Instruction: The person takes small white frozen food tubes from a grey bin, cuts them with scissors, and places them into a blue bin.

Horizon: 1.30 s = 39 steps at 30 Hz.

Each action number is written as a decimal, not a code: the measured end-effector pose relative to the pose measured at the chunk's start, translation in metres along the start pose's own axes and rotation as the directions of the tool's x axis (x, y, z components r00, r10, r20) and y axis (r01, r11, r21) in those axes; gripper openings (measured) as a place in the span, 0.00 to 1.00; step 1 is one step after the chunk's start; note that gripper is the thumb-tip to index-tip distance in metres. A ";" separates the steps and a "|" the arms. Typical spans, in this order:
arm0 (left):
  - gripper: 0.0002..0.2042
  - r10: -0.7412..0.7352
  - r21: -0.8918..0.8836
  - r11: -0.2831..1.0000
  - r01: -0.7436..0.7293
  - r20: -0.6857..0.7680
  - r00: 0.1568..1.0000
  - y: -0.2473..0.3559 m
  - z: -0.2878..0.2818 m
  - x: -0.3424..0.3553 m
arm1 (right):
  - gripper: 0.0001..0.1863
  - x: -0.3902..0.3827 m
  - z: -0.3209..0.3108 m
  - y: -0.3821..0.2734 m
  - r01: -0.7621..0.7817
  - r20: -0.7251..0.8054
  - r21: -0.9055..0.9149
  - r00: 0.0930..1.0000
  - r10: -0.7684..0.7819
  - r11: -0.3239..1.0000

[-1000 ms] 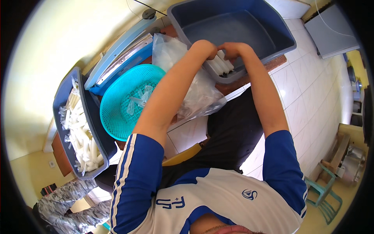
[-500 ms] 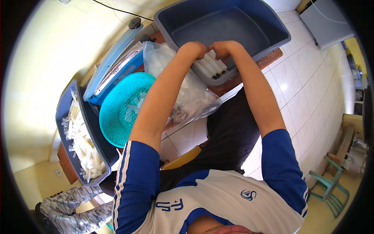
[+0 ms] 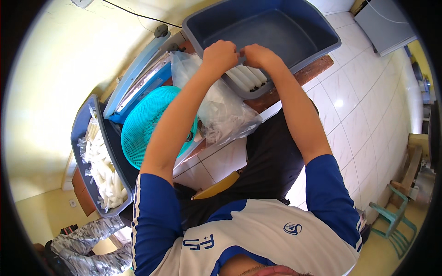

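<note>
Head view is showing both hands meeting at the near rim of a large grey-blue plastic tub (image 3: pixel 294 41): the left hand (image 3: pixel 220 55) and right hand (image 3: pixel 258 56) are pinching together, fingertips nearly touching, on the top of a clear plastic pack of white frozen sticks (image 3: pixel 246 78). That pack is lying just below the hands, inside the tub's near edge, its sticks running side by side toward the person. Both hands are equally near.
</note>
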State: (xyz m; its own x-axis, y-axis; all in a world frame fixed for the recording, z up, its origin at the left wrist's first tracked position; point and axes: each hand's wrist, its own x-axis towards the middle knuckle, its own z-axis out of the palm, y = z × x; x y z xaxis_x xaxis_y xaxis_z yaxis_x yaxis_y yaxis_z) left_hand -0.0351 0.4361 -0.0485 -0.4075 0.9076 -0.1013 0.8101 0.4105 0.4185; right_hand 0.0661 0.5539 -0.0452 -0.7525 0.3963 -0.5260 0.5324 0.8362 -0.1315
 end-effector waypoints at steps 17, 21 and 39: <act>0.09 -0.009 -0.389 0.910 -0.143 -0.364 0.931 -0.092 -0.074 -0.213 | 0.07 -0.067 0.030 -0.132 0.617 -0.717 -0.003 0.547 -0.432 0.787; 0.09 -0.159 -0.472 0.881 0.007 -0.281 0.946 -0.114 -0.072 -0.257 | 0.07 -0.069 0.042 -0.169 0.692 -0.684 0.003 0.528 -0.503 0.722; 0.11 -0.390 -0.469 0.859 0.205 -0.341 0.855 -0.176 -0.025 -0.323 | 0.05 -0.059 0.101 -0.259 0.755 -0.491 0.051 0.589 -0.642 0.654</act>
State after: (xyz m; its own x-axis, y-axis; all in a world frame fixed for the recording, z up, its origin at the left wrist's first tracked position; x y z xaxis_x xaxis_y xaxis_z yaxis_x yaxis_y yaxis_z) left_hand -0.0567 0.0687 -0.0668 -0.8085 0.5856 0.0582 0.4150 0.4973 0.7619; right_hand 0.0115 0.2754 -0.0652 -0.9754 -0.1174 0.1867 -0.2002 0.8263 -0.5264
